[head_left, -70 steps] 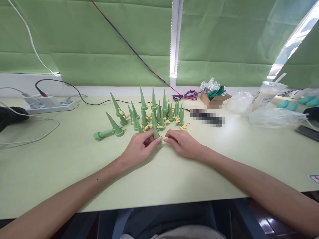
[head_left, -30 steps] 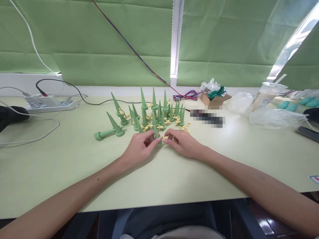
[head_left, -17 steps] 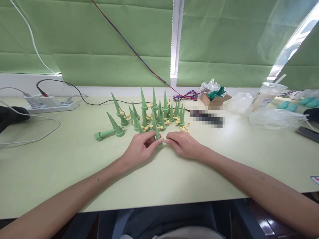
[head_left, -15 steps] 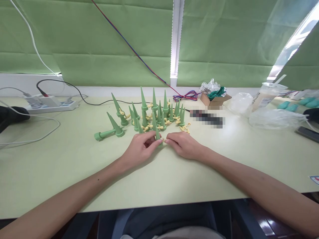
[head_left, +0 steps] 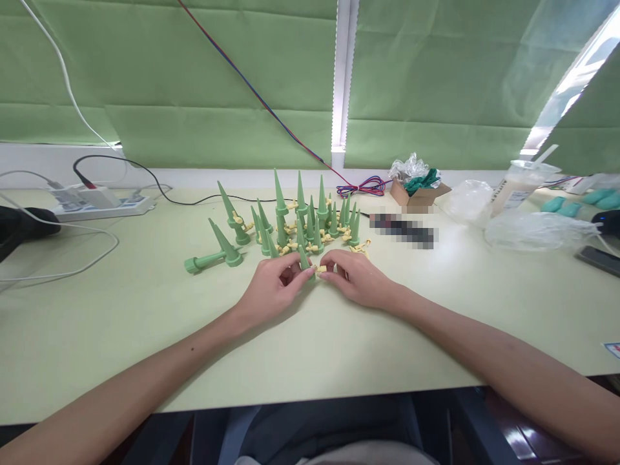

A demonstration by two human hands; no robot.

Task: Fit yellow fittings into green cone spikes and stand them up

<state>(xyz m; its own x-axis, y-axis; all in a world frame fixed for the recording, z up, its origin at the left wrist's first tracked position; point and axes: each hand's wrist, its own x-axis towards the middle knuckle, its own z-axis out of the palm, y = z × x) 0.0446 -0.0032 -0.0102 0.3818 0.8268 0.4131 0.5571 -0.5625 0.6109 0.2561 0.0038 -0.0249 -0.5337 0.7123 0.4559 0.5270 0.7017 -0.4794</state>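
My left hand [head_left: 276,281] grips a green plastic spike [head_left: 303,259] low on its body, with thumb and fingers around it; the spike leans a little to the left. At the spike's right side sits a small yellow valve piece [head_left: 320,268]. My right hand [head_left: 352,278] pinches this valve piece between thumb and forefinger. Just behind both hands stand several green spikes [head_left: 300,194], many with yellow valve pieces on their sides. Left of them, one spike [head_left: 226,248] stands beside a green tube [head_left: 206,261] lying down. Loose yellow pieces [head_left: 361,247] lie behind my right hand.
A power strip [head_left: 104,206] with plugs and cables is at the left. Toward the back right are a small cardboard box [head_left: 419,197], a drink cup [head_left: 516,187], clear plastic bags [head_left: 537,231] and a phone [head_left: 599,260]. Coiled red-blue wire [head_left: 363,186] lies by the wall.
The spike in my left hand has tipped slightly to the left. My right fingers have shifted on the yellow valve piece, and more of it now shows.
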